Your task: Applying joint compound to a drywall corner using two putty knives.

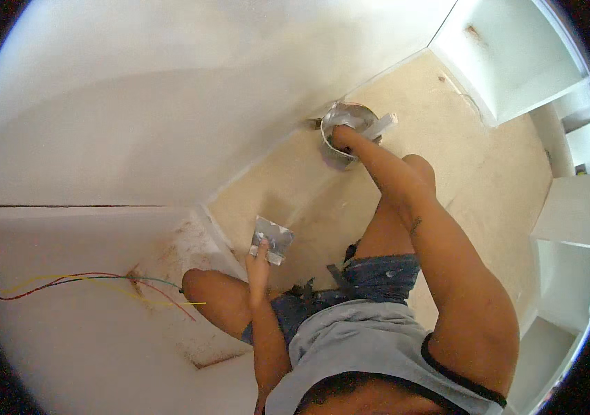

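My left hand [259, 257] is closed on a flat, square metal putty knife [274, 238] smeared with whitish filler, held above the floor by my left knee. Stretched out ahead, my right hand [342, 135] reaches down into a bucket [338, 160] that stands near the wall. The rim and inside of the bucket are coated with pale grey filler. My right fingers are hidden inside it, so I cannot see what they hold. A pale, flat stick [383, 124] leans out over the bucket's right rim.
A white wall [135, 124] rises along the left and far side of the beige floor [475, 166]. Loose red, yellow and green wires [87, 278] stick out at the left, near my knee. White open shelving [516, 76] lines the right.
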`<action>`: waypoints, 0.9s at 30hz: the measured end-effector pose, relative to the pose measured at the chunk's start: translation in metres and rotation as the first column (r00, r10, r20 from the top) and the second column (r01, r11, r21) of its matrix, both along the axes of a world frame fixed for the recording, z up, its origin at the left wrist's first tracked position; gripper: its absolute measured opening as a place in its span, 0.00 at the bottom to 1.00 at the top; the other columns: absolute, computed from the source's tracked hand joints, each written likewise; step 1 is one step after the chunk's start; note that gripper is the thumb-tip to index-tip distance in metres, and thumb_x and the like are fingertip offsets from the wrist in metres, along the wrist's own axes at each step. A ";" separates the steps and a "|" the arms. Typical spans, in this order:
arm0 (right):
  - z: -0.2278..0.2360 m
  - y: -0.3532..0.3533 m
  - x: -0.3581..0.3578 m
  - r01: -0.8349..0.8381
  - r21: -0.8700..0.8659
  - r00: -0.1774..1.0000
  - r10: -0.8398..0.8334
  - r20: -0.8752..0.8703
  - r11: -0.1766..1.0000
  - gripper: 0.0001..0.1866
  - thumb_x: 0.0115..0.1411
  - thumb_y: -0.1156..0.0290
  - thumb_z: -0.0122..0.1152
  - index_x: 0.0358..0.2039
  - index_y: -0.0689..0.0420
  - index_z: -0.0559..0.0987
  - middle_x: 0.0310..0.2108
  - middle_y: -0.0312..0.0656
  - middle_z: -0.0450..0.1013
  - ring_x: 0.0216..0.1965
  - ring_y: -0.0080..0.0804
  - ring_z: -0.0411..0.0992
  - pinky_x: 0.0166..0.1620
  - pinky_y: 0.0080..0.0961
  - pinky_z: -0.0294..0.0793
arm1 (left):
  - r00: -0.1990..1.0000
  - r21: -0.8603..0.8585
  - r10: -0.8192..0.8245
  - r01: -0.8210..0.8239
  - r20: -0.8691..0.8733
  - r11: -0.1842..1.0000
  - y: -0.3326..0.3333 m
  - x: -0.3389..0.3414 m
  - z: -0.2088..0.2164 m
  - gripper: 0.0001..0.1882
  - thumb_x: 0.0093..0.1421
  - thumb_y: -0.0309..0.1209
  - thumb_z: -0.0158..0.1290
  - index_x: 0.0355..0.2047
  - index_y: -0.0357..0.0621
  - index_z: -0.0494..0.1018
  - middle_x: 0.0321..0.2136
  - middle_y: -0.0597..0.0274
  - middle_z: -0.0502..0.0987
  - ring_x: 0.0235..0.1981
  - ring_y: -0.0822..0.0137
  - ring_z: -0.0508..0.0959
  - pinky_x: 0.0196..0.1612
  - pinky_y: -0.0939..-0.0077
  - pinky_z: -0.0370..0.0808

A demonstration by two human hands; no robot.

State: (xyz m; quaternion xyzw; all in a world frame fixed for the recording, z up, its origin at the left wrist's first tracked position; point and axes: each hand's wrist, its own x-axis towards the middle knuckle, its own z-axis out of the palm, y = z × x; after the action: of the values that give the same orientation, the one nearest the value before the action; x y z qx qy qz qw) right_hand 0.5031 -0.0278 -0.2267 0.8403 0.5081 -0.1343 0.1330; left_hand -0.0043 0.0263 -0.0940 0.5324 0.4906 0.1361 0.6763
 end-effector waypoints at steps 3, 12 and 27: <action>0.013 0.090 -0.114 0.009 -0.160 0.910 -0.074 -0.409 0.987 0.18 0.47 0.60 0.58 0.33 0.59 0.83 0.35 0.55 0.78 0.35 0.51 0.77 0.41 0.43 0.75 | 0.936 -0.218 0.350 -0.348 -0.027 0.912 0.026 -0.068 -0.015 0.20 0.64 0.44 0.52 0.46 0.41 0.73 0.35 0.63 0.76 0.33 0.71 0.76 0.30 0.74 0.71; 0.217 -0.035 -0.132 0.431 0.427 0.832 -0.166 -0.530 0.795 0.17 0.52 0.64 0.59 0.35 0.66 0.80 0.29 0.55 0.77 0.31 0.49 0.76 0.38 0.37 0.73 | 0.905 -0.513 0.266 -0.064 0.331 0.856 0.023 0.046 0.039 0.25 0.65 0.43 0.50 0.58 0.43 0.64 0.49 0.61 0.75 0.47 0.65 0.76 0.45 0.65 0.76; 0.302 -0.080 -0.191 0.726 0.666 0.687 -0.163 -0.708 0.171 0.14 0.61 0.70 0.59 0.47 0.59 0.79 0.44 0.46 0.78 0.44 0.35 0.76 0.51 0.26 0.70 | 0.873 -0.522 0.172 0.107 0.456 0.846 0.024 0.213 0.101 0.22 0.65 0.42 0.47 0.54 0.43 0.65 0.46 0.55 0.75 0.41 0.59 0.79 0.39 0.60 0.80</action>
State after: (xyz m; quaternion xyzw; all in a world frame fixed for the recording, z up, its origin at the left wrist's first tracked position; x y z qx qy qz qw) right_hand 0.3117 -0.1080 0.0748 0.8059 0.2187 -0.0597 -0.5469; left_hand 0.2087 0.0505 0.0068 0.2636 0.3321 0.1360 0.8954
